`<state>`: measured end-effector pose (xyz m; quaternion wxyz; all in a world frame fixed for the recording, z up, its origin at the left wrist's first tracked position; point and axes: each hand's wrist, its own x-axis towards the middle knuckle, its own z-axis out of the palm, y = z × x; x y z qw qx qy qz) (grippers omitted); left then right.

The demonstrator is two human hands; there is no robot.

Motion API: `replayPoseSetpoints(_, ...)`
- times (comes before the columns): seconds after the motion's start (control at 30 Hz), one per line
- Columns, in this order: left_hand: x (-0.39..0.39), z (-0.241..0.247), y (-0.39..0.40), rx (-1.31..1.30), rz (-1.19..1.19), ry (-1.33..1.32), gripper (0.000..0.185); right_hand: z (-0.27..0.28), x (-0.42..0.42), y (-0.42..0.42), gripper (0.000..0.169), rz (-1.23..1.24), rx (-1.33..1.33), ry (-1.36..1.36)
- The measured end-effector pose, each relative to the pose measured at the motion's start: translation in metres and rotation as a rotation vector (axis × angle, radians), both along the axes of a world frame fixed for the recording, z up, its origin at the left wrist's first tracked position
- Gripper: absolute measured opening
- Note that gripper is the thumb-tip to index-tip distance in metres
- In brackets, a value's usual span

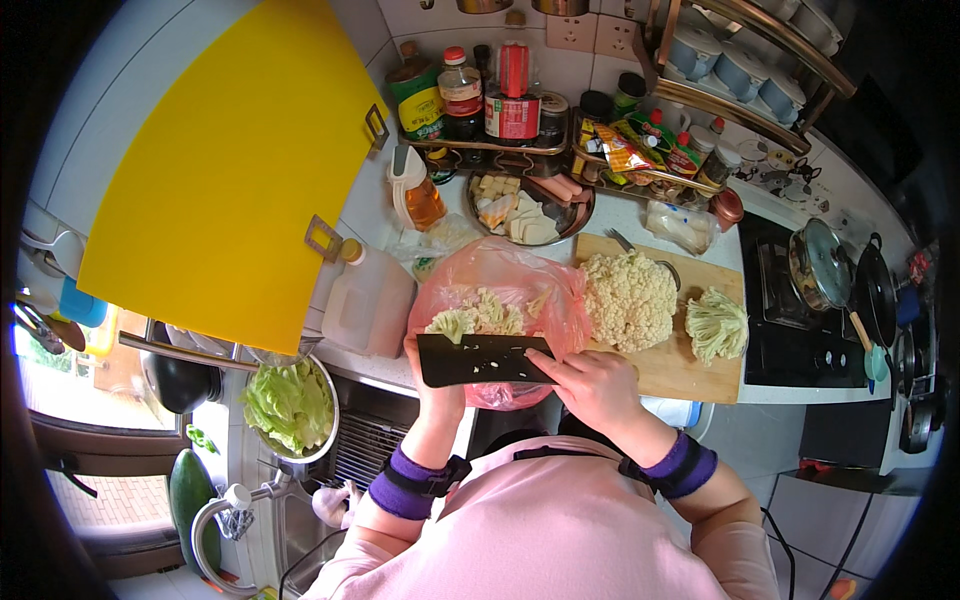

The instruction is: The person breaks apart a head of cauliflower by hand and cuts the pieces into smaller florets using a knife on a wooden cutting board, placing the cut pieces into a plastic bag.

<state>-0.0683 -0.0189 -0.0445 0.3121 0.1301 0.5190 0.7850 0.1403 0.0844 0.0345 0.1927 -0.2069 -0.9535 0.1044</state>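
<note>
A black cleaver blade [487,364] with pale crumbs on it spans the space between my hands. My right hand [596,386] is closed around its right end, one finger extended along the blade. My left hand [439,394] is at the blade's left end, mostly behind it, with a cauliflower floret [451,324] just above; its grip is partly hidden. Behind the blade, a pink plastic bag [487,270] holds cut cauliflower pieces [499,313]. On the wooden cutting board [660,375] lie a large cauliflower head [628,304] and a smaller chunk [716,326].
A plate of sliced food [529,214] and an oil jug [416,195] stand behind the bag. A plastic jug [371,300] and a bowl of lettuce [289,409] are at left. The stove [795,352] lies right, below a hanging rack [720,97].
</note>
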Motion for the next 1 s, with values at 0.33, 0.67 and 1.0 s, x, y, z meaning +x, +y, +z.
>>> replayPoseSetpoints(0.33, 0.007, -0.015, 0.002, -0.015, -0.033, 0.016, 0.026, 0.0, -0.006, -0.003, 0.048, -0.023, -0.06, 0.029)
replayPoseSetpoints(0.67, 0.012, 0.01, 0.0, 0.014, -0.119, -0.168, 0.054, -0.02, -0.006, -0.007, 0.024, -0.175, -0.42, 0.137)
replayPoseSetpoints(1.0, 0.014, 0.003, -0.004, -0.069, -0.191, -0.1, 0.051, -0.012, -0.002, 0.005, 0.026, -0.254, -0.434, 0.138)
